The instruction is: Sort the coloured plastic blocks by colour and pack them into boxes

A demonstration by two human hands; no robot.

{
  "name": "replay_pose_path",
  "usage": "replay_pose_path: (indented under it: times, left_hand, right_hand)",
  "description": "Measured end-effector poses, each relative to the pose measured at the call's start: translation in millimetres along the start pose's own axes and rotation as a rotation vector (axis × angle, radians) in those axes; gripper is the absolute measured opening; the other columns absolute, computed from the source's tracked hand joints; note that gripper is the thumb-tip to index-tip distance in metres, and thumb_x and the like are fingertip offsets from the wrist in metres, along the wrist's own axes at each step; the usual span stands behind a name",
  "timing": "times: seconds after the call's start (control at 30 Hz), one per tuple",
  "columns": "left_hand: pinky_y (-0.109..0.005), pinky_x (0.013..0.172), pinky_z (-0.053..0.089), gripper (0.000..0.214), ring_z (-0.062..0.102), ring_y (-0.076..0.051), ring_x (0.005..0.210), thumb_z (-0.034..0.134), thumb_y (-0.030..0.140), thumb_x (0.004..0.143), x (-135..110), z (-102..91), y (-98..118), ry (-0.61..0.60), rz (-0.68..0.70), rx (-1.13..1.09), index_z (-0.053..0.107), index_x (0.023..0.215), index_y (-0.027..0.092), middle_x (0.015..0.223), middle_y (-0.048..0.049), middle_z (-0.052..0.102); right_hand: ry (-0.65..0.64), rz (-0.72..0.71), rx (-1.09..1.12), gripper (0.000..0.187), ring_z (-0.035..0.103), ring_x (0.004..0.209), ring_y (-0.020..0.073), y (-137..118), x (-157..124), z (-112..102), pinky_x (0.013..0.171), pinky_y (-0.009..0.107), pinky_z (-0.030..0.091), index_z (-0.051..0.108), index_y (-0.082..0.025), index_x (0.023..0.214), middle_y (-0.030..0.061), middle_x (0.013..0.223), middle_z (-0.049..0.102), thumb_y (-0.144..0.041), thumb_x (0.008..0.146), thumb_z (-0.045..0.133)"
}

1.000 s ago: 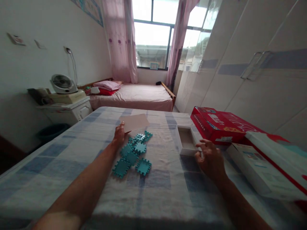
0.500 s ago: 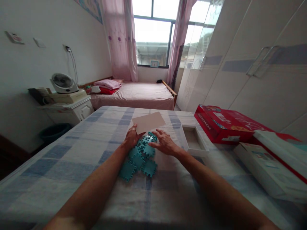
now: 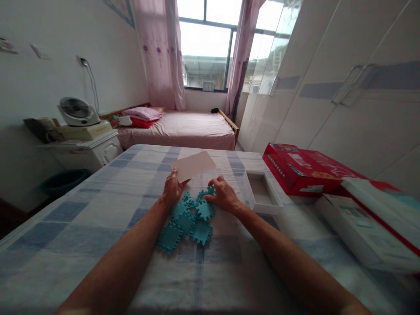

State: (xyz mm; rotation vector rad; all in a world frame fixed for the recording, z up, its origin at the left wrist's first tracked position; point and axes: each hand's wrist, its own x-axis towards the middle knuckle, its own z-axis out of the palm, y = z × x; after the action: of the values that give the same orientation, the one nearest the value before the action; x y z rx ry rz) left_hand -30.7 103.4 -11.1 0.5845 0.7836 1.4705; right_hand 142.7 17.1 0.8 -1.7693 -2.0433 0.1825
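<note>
My left hand (image 3: 173, 189) is closed on the near left corner of a flat beige card (image 3: 193, 166), which it holds tilted above the table. Between my forearms lies a loose pile of teal interlocking tiles (image 3: 185, 223) with toothed edges. My right hand (image 3: 223, 195) is at the pile's far right side, its fingers bent and its thumb below them around a small teal tile (image 3: 210, 190). Part of that tile is hidden by the fingers. Just right of this hand is a shallow white box (image 3: 251, 192), its grey-brown inside showing.
A checked cloth (image 3: 108, 205) covers the table. At the right lie a red box (image 3: 302, 168) and a white printed box (image 3: 357, 227). Beyond the table's far edge is a bed (image 3: 193, 127); a fan (image 3: 78, 111) sits on a cabinet at the left.
My right hand's fingers have bent and closed in on the small tile at the pile's far end. The card and my left hand have shifted left, away from the tiles, which show more spread out.
</note>
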Motion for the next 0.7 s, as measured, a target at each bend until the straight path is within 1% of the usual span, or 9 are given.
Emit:
replay_pose_path:
  times: [0.07,0.2,0.33,0.4,0.43,0.5,0.6,0.63,0.7]
  left_hand:
    - [-0.030,0.071,0.059,0.026,0.064,-0.016,0.086,0.043,0.024,0.092,0.4,-0.5,-0.1,-0.004,0.002,0.004,0.059,0.111,0.016,0.100,-0.0084,0.067]
    - [-0.029,0.068,0.059,0.025,0.064,-0.015,0.082,0.043,0.024,0.092,1.1,-1.3,0.0,0.005,0.002,0.031,0.059,0.110,0.015,0.098,-0.0077,0.067]
    - [-0.029,0.067,0.059,0.024,0.064,-0.015,0.084,0.043,0.024,0.092,2.4,-2.4,0.1,0.026,0.014,0.066,0.059,0.109,0.017,0.098,-0.0068,0.066]
    - [-0.028,0.067,0.059,0.024,0.064,-0.015,0.085,0.043,0.024,0.092,3.1,-2.8,0.2,0.040,0.015,0.091,0.059,0.109,0.018,0.099,-0.0070,0.065]
    - [-0.027,0.067,0.059,0.024,0.064,-0.015,0.085,0.044,0.024,0.092,3.3,-3.0,0.2,0.048,0.014,0.102,0.059,0.110,0.018,0.100,-0.0072,0.065]
    - [-0.025,0.067,0.058,0.024,0.064,-0.015,0.085,0.045,0.024,0.091,3.5,-3.3,-0.1,0.057,0.014,0.113,0.058,0.110,0.018,0.100,-0.0071,0.065]
    - [-0.024,0.063,0.058,0.023,0.065,-0.014,0.081,0.045,0.024,0.091,4.1,-4.8,-1.4,0.056,0.004,0.108,0.058,0.109,0.018,0.096,-0.0063,0.065]
    - [-0.024,0.061,0.058,0.023,0.065,-0.014,0.079,0.045,0.025,0.091,4.6,-5.6,-1.8,0.054,-0.005,0.103,0.058,0.109,0.018,0.094,-0.0059,0.065]
    - [-0.023,0.059,0.058,0.024,0.066,-0.014,0.076,0.044,0.026,0.092,6.1,-7.5,-2.5,0.045,-0.028,0.085,0.057,0.110,0.019,0.090,-0.0051,0.066]
  right_hand:
    - [0.039,0.011,0.010,0.042,0.055,0.091,0.0171,2.0,-7.4,-2.2,0.079,0.029,0.043,0.059,-0.018,0.104,0.0074,0.107,0.052,-0.042,0.071,0.072]
    - [0.071,0.055,0.045,0.039,0.055,0.092,0.0190,5.1,-16.1,2.2,0.078,0.029,0.043,0.058,-0.017,0.098,0.0073,0.104,0.055,-0.039,0.070,0.073]
    - [0.072,0.057,0.138,0.042,0.057,0.093,0.0199,3.8,-17.9,9.4,0.080,0.031,0.043,0.054,-0.016,0.107,0.0073,0.101,0.060,-0.031,0.072,0.071]
    - [0.096,0.019,0.188,0.042,0.057,0.094,0.0186,3.6,-15.8,3.3,0.080,0.030,0.043,0.053,-0.017,0.109,0.0072,0.104,0.061,-0.027,0.072,0.070]
    - [0.132,0.004,0.201,0.040,0.057,0.094,0.0180,5.0,-14.2,-4.3,0.080,0.029,0.043,0.054,-0.017,0.108,0.0071,0.105,0.060,-0.026,0.072,0.070]
    - [0.254,0.009,0.205,0.035,0.058,0.090,0.0170,13.2,-11.3,-28.3,0.080,0.029,0.043,0.057,-0.016,0.104,0.0066,0.102,0.061,-0.026,0.073,0.068]
    - [0.488,0.091,0.122,0.034,0.058,0.089,0.0174,40.0,-11.6,-73.5,0.082,0.031,0.043,0.057,-0.017,0.105,0.0067,0.100,0.061,-0.030,0.075,0.065]
    - [0.545,0.146,0.075,0.033,0.058,0.089,0.0182,51.8,-13.5,-86.2,0.081,0.032,0.043,0.057,-0.017,0.105,0.0071,0.100,0.062,-0.031,0.075,0.064]
    - [0.543,0.277,-0.005,0.034,0.059,0.087,0.0193,75.8,-19.4,-103.0,0.078,0.031,0.044,0.058,-0.016,0.104,0.0081,0.096,0.063,-0.033,0.075,0.064]
